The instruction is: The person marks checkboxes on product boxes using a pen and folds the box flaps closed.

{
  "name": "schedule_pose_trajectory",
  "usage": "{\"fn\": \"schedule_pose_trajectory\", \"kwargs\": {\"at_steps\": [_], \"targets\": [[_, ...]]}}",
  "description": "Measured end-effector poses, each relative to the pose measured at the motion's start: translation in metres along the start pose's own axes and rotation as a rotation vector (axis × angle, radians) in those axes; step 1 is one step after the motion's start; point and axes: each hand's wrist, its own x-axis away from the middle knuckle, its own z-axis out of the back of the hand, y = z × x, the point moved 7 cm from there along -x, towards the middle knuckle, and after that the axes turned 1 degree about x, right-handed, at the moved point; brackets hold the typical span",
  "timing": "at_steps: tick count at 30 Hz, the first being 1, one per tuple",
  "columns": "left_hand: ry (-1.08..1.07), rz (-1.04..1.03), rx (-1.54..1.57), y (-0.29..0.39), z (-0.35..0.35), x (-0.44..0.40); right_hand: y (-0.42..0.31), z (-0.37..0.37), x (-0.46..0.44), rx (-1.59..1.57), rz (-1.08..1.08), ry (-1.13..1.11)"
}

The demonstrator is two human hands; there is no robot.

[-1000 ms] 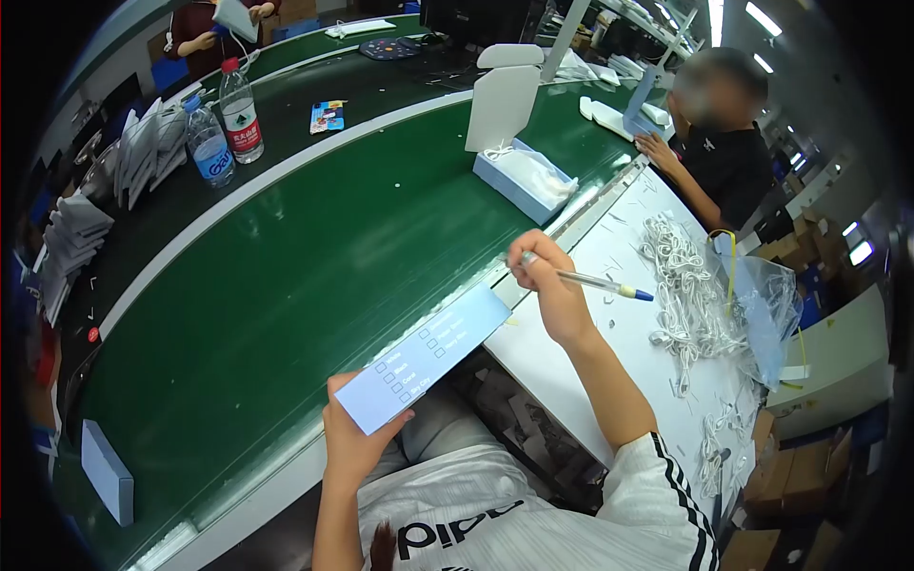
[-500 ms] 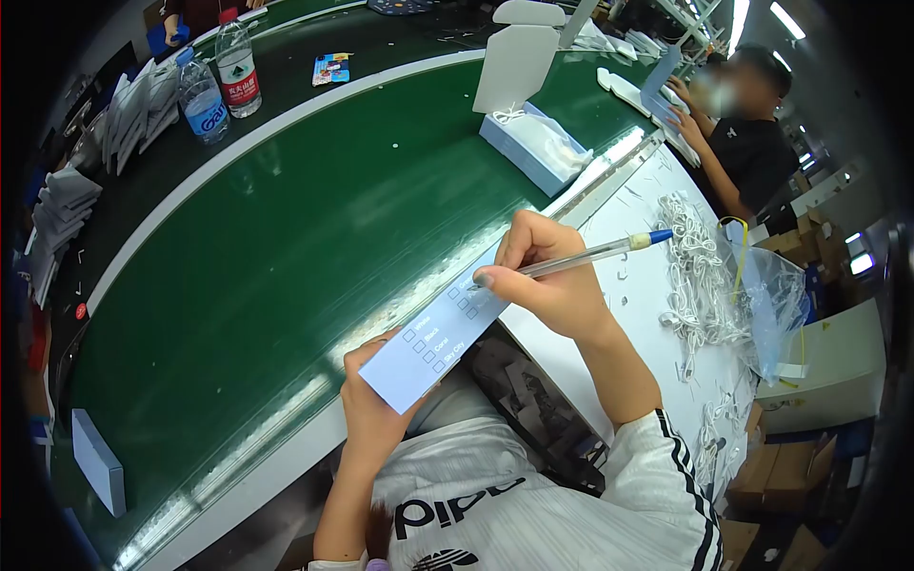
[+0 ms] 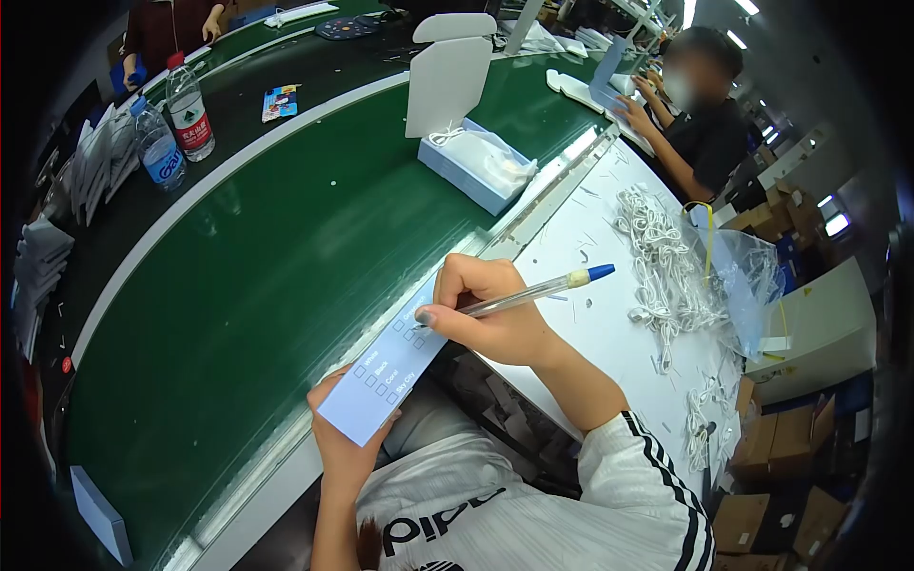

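"Where's that pale blue box (image 3: 362,411)?"

"Just below the middle of the frame, slanting down to the left, printed face up. The left hand (image 3: 343,443) has its fingers wrapped round the lower end."

"And the right hand (image 3: 495,312)?"

"Near the centre, over the box's upper end, fingers pinching a clear pen (image 3: 533,293), blue end out to the right. The tip's down by the small printed squares (image 3: 382,390); from here I can't tell whether it touches."

"Can you read anything?"

"White, Black, Coral, Sky City, one square each. The hand partly covers the words higher up."

"What's around them?"

"An open box (image 3: 462,183) at upper middle, lid standing up, on the green surface (image 3: 238,314). Over on the right, a tangle of white cables (image 3: 662,252) on the white worktop (image 3: 595,333), beside a clear plastic bag (image 3: 747,290)."

"Upper left?"

"A blue-capped bottle (image 3: 157,147) next to a red-capped bottle (image 3: 190,112). And at upper right there's another person (image 3: 714,143), in a black shirt."
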Motion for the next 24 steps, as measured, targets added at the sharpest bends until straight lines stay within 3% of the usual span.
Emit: {"fn": "schedule_pose_trajectory", "kwargs": {"at_steps": [24], "targets": [[0.001, -0.031, 0.131, 0.007, -0.002, -0.003, -0.016, 0.005, -0.009, 0.065, 0.065, -0.083]]}}
